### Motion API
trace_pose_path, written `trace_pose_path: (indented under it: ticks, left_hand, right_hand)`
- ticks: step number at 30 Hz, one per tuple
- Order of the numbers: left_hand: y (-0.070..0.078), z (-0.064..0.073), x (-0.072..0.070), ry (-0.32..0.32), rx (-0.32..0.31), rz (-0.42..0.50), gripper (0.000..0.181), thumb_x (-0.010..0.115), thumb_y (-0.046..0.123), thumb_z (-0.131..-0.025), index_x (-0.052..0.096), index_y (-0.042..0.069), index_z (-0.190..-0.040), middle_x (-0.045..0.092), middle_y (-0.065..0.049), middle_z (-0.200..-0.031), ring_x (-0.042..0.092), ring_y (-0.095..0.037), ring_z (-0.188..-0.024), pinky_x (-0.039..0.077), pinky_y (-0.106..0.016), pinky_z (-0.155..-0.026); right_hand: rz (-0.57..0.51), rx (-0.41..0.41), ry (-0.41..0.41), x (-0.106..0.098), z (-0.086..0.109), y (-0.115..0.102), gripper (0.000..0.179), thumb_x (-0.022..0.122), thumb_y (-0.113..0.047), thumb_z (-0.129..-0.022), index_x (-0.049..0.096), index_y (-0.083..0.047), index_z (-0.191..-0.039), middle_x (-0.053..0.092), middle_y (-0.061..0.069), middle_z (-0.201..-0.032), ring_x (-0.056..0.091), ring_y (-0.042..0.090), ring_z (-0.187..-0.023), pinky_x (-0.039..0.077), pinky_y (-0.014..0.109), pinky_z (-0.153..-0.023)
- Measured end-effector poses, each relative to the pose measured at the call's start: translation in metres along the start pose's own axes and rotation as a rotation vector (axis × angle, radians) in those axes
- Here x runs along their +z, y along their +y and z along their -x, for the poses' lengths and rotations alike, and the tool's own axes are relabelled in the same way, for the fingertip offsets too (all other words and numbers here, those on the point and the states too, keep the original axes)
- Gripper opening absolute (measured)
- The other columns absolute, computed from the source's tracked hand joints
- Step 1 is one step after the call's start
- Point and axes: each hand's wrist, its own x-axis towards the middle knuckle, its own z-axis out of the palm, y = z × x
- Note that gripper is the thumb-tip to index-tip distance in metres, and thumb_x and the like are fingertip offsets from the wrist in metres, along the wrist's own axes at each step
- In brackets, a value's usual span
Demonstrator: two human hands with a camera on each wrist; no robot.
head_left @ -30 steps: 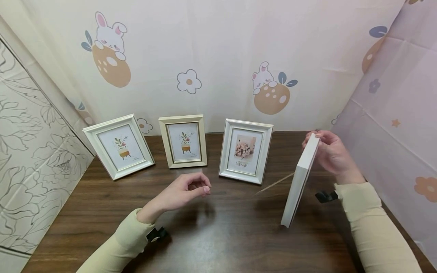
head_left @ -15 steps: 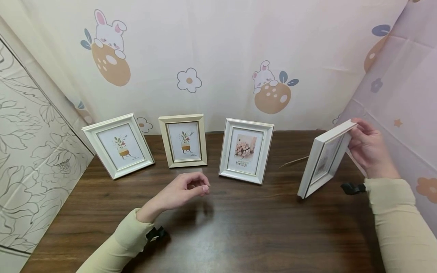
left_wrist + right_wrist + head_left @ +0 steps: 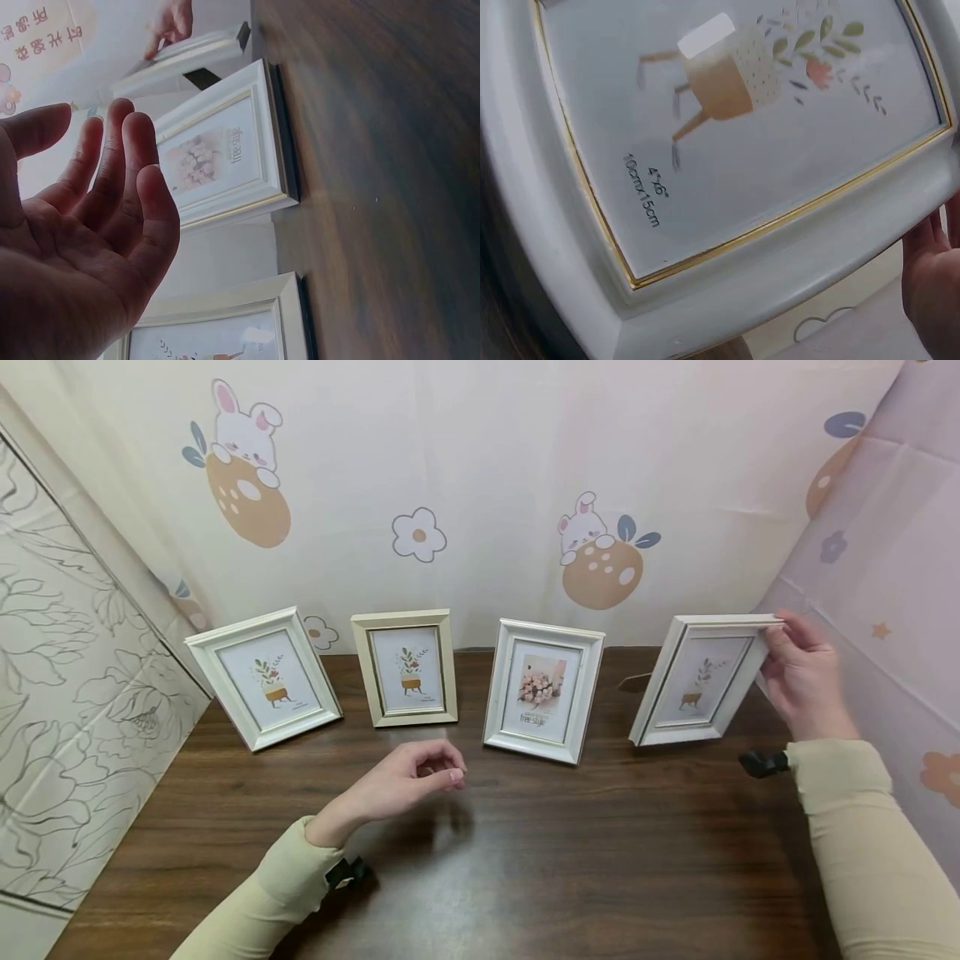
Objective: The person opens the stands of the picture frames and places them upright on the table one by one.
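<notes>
At the right end of a row, my right hand (image 3: pixel 806 681) grips a white picture frame (image 3: pixel 697 685) by its upper right corner. This frame stands tilted, its potted-plant print facing forward, with part of a brown back stand (image 3: pixel 633 682) showing at its left. The right wrist view has the same white picture frame (image 3: pixel 727 157) up close, gold-lined, with my fingers at its edge. My left hand (image 3: pixel 405 781) holds nothing, fingers loosely bent, in front of the cream picture frame (image 3: pixel 405 668) and a white picture frame with a rose print (image 3: pixel 543 691).
Another white picture frame (image 3: pixel 264 679) leans back at the left end of the row. All of them stand on a dark wood table (image 3: pixel 525 877). Behind hangs a patterned curtain (image 3: pixel 487 460), with another patterned curtain (image 3: pixel 892 635) along the right side.
My right hand has carried the white picture frame back and to the right, turning it from edge-on to face forward. The left hand has stayed in place.
</notes>
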Motion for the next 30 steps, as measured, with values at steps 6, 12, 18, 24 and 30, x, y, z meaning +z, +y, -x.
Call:
trace_pose_path:
  ticks: [6,12,18,24,30]
  left_hand:
    - [0.001,0.0,0.002,-0.013,-0.015,0.011,0.003,0.062,0.012,-0.098,0.065,0.011,-0.099,0.07,-0.01,-0.091,0.067,-0.029,-0.086,0.056,-0.035,-0.076]
    - [0.001,-0.002,0.006,-0.033,0.006,0.008,0.005,0.063,0.014,-0.098,0.065,0.01,-0.1,0.068,-0.015,-0.092,0.067,-0.034,-0.086,0.056,-0.031,-0.075]
    - [0.001,-0.003,0.006,-0.045,0.004,0.004,0.007,0.062,0.014,-0.099,0.066,0.009,-0.1,0.069,-0.012,-0.092,0.067,-0.036,-0.088,0.056,-0.033,-0.077]
    - [0.001,-0.003,0.0,-0.021,0.011,-0.002,0.008,0.06,0.013,-0.1,0.065,0.008,-0.102,0.07,-0.008,-0.094,0.067,-0.034,-0.089,0.056,-0.038,-0.079]
    - [0.002,-0.002,-0.007,0.034,-0.002,-0.003,0.005,0.062,0.014,-0.099,0.065,0.011,-0.102,0.069,-0.007,-0.093,0.066,-0.038,-0.091,0.055,-0.047,-0.08]
  right_hand:
    - [0.068,0.027,0.103,0.0,-0.004,0.007,0.025,0.06,0.02,-0.087,0.07,0.009,-0.107,0.073,0.017,-0.094,0.072,0.023,-0.076,0.058,0.03,-0.061]
    - [0.168,0.049,0.176,0.005,-0.004,0.008,0.028,0.067,0.016,-0.084,0.072,0.004,-0.11,0.073,0.012,-0.097,0.073,0.019,-0.079,0.059,0.027,-0.064]
    - [0.287,0.076,0.203,0.012,0.0,0.007,0.032,0.071,0.014,-0.084,0.072,-0.001,-0.112,0.071,0.007,-0.1,0.071,0.014,-0.081,0.057,0.024,-0.065]
    - [0.684,0.05,0.193,0.025,0.012,0.003,0.045,0.077,0.005,-0.083,0.069,-0.013,-0.124,0.065,-0.003,-0.109,0.062,0.005,-0.096,0.053,0.013,-0.068]
    - [1.161,-0.003,0.239,0.045,0.024,0.005,0.051,0.074,-0.013,-0.09,0.06,-0.022,-0.138,0.052,-0.008,-0.129,0.048,0.017,-0.128,0.048,0.013,-0.089]
